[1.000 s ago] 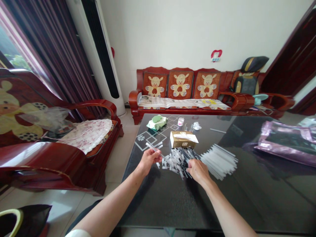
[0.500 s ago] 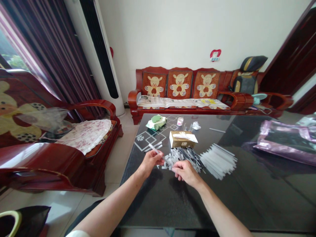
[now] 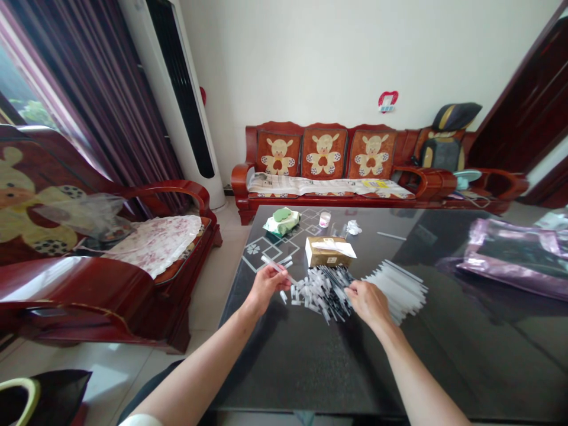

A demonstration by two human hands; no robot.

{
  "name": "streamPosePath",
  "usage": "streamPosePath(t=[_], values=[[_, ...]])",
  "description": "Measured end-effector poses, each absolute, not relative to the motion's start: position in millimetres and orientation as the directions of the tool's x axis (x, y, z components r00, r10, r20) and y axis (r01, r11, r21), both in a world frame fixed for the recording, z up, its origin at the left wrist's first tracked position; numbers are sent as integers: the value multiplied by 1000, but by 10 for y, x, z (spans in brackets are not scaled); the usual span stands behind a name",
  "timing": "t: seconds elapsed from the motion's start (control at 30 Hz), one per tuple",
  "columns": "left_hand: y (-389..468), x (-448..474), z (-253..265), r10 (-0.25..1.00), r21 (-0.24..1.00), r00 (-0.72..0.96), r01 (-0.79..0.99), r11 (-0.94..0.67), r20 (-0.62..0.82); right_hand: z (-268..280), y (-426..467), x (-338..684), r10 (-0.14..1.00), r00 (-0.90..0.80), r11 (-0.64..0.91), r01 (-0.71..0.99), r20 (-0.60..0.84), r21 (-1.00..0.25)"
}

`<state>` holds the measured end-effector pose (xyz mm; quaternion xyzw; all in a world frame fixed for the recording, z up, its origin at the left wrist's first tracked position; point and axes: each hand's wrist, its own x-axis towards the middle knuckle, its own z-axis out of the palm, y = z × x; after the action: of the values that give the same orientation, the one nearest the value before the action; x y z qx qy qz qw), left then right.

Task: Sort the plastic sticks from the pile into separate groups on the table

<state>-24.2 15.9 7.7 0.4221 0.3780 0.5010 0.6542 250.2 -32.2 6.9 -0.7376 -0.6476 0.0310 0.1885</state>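
Between the fingers of my left hand (image 3: 266, 288) is a translucent white tube (image 3: 276, 264), slanting up to the left. My right hand (image 3: 368, 300) has its fingertips pinched together at the right edge of a pile of thin black sticks with whitish ends (image 3: 326, 291). Whether a stick is between those fingertips is hidden. Just beyond my right hand a fanned stack of long translucent white tubes (image 3: 402, 290) lies on the dark table (image 3: 337, 367). A few short white pieces (image 3: 283, 297) are scattered near my left hand.
Behind the pile stands a gold tissue box (image 3: 326, 258). Farther back are a green wipes pack (image 3: 282, 222), a small cup (image 3: 324, 219), a crumpled tissue (image 3: 353, 227) and a single white tube (image 3: 391, 235). A purple-trimmed clear bag (image 3: 510, 272) lies on the right.
My right hand has moved right, from beside my left hand to the black sticks' right edge. My left hand still holds its tube, nearly in place.
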Motion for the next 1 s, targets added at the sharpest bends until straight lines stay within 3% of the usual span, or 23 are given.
streamPosePath(t=[0.1,0.17,0.23,0.33,0.57,0.83,1.0], values=[[63,-141,65,950,944,307,-289,158,-64,100,-358,2243,984,67,47,792,164,-609],[4,-85,56,932,954,360,-259,150,-48,107,-395,2030,999,-43,39,513,20,-858],[-44,-41,51,922,962,386,-243,121,-19,100,-436,1841,979,-187,-29,246,-77,-969],[-61,-27,66,916,968,400,-234,88,14,70,-477,1701,932,-338,-113,70,-130,-991],[150,-238,152,958,986,284,-168,5,43,25,-446,1819,913,-348,-185,105,-210,-977],[24,-110,94,871,995,481,-40,-94,101,40,-483,1723,869,-435,-258,9,-236,-966],[-53,-119,187,856,979,503,86,-184,117,39,-489,1734,855,-461,-275,-13,-238,-961]])
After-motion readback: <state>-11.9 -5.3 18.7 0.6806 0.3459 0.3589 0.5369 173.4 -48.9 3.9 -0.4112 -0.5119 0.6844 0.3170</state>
